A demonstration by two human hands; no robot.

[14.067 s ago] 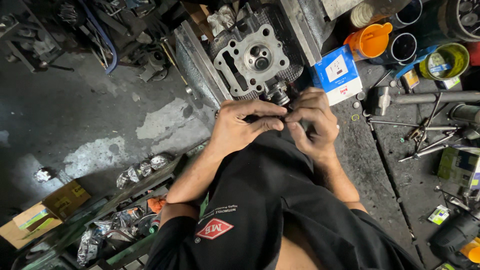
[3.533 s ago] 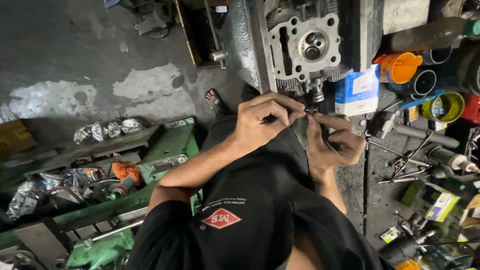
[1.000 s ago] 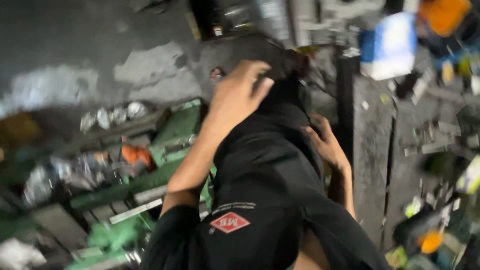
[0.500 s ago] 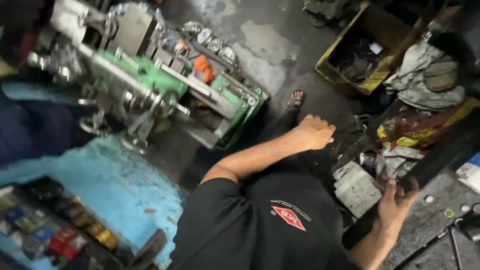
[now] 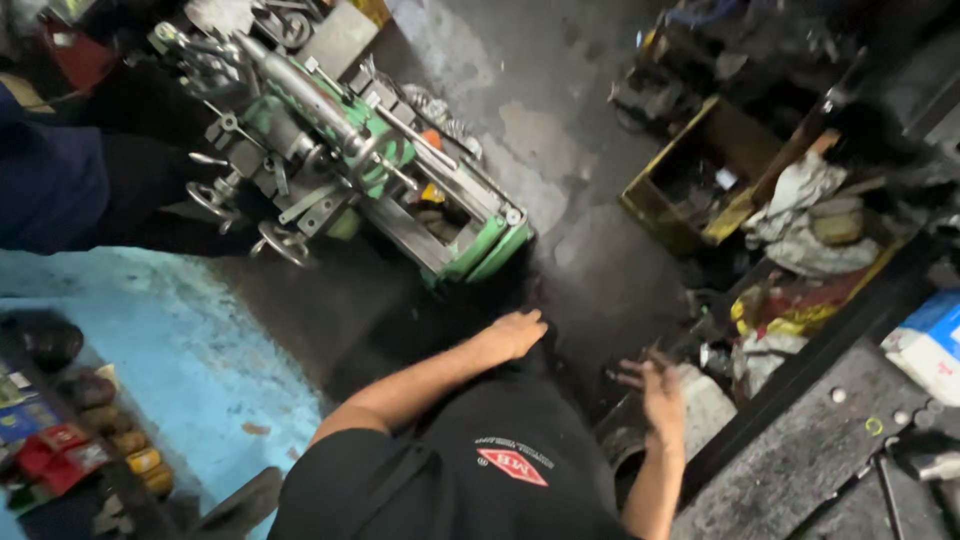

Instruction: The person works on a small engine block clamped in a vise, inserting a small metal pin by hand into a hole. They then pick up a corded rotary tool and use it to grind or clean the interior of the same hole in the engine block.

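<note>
My left hand point(image 5: 516, 333) rests flat against my dark trousers, just in front of my black shirt point(image 5: 480, 470), and holds nothing. My right hand point(image 5: 656, 392) hangs with fingers spread and empty, beside a grey block point(image 5: 705, 400) under the black edge of the workbench point(image 5: 800, 372). A green lathe point(image 5: 400, 190) lies across the dark floor just beyond my left hand. No engine part is in view.
A yellow-rimmed wooden box point(image 5: 690, 190) and a heap of rags point(image 5: 810, 215) sit at the right. A blue and white carton point(image 5: 930, 340) lies on the bench. Another person in dark blue point(image 5: 50, 180) stands at the left, by a blue surface point(image 5: 150, 340).
The view has swung away from the bench and the metal cylinder head toward the floor and lathe. My hands, earlier together at the part, have dropped and come apart, both empty.
</note>
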